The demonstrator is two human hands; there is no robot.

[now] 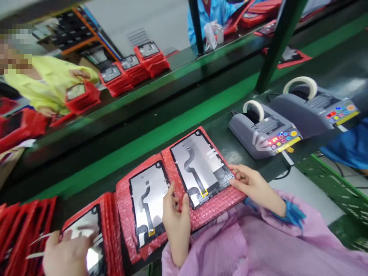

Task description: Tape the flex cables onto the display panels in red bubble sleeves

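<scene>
In front of me lies a tablet display panel [198, 161], silver-backed with a black rim and a dark flex cable, on a red bubble-wrap bag [218, 209]. My right hand [254, 186] has its fingers and thumb closed on the panel's lower right edge. Beside the panel's lower left edge is my left hand [177, 222], thumb and forefinger apart, thumb tip at the rim. A second, similar panel [151, 207] rests to its left on another red bag [125, 199]. Yellow-outlined patches mark the lower cable ends on both.
Two grey tape dispensers [258, 134] stand at right, each with a tape roll. At lower left another person's hand [67, 253] with tweezers [36, 255] is over a stack of red-bagged panels [110, 226]. Co-workers in yellow [43, 80] and blue [221, 13] work across the line.
</scene>
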